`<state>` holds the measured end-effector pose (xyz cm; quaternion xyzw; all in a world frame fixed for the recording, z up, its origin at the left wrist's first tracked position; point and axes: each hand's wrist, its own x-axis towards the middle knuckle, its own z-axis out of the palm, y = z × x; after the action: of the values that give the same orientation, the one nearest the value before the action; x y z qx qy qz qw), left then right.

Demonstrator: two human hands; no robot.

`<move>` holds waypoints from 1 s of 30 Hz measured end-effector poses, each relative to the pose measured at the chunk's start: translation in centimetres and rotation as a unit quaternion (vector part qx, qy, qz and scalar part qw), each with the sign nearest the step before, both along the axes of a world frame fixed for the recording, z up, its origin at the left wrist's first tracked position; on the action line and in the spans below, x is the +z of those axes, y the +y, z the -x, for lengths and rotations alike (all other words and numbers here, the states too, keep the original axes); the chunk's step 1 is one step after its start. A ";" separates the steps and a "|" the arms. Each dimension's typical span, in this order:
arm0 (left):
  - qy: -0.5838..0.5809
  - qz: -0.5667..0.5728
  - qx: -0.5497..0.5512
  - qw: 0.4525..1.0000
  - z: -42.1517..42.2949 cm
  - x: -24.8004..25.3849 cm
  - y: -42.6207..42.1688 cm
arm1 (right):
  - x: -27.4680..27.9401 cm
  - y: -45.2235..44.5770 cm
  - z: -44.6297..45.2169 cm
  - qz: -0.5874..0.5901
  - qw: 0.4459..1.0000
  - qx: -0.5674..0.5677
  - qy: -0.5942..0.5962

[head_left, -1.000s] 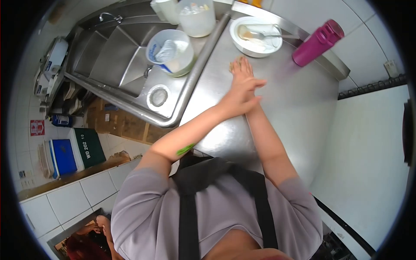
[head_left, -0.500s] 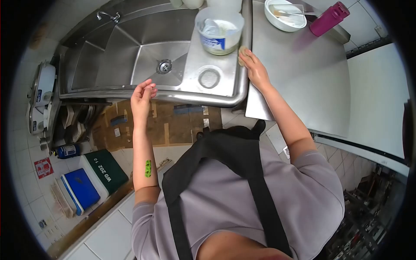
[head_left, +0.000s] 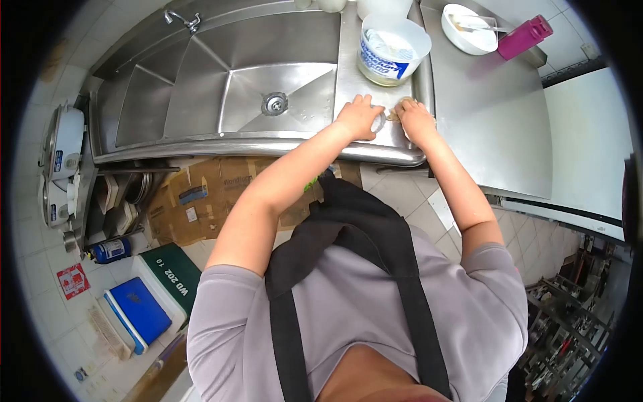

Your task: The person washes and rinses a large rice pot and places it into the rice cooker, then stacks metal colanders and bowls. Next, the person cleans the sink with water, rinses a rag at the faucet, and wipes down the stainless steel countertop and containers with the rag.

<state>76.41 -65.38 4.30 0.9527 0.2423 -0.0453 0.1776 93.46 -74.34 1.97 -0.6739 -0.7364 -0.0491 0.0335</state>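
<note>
My left hand (head_left: pixel 359 118) reaches across to the flat right-hand end of the steel sink unit. Its fingers and thumb curve around a round, clear-looking disc (head_left: pixel 379 123), mostly hidden beneath the palm. Close beside it, my right hand (head_left: pixel 416 123) presses a tan sponge or folded cloth (head_left: pixel 403 106) onto the same steel ledge near its raised right rim. Just behind both hands stands a translucent plastic tub (head_left: pixel 394 50) with blue lettering, holding a crumpled pale item and some liquid.
The sink basin (head_left: pixel 248 100) with its drain lies to the left, its tap (head_left: pixel 184 21) at the back. On the steel counter (head_left: pixel 492 124) at right are a white bowl (head_left: pixel 469 39) with utensils and a magenta bottle (head_left: pixel 526 37). Cardboard (head_left: pixel 201 204) covers the floor in front.
My left hand has moved right from the sink's front edge to the disc. My right hand has brought the tan sponge or cloth from the right rim onto the ledge. The view has shifted left.
</note>
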 end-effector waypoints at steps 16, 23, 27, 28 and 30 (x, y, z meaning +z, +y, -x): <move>-0.069 0.411 0.520 0.745 22.0 -5.8 21.3 | -1.4 13.5 20.2 0.053 0.879 0.138 0.453; -0.039 0.466 0.402 0.787 24.6 -4.9 28.6 | 4.0 6.5 10.3 -0.079 0.919 -0.277 0.270; -0.002 0.483 0.311 0.818 22.5 -2.4 28.8 | -3.1 3.9 6.2 0.114 0.886 -0.440 0.097; -0.001 0.487 0.275 0.829 21.3 -2.2 29.1 | -3.6 5.3 7.3 0.111 0.867 -0.483 0.053; 0.016 0.490 0.244 0.837 19.1 -0.3 28.0 | -2.7 8.3 8.4 0.125 0.831 -0.530 0.108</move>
<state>57.33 -37.43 4.01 0.6507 0.4156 -0.1281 0.6225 85.10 -66.06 -0.77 -0.9604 -0.2575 0.1067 -0.0031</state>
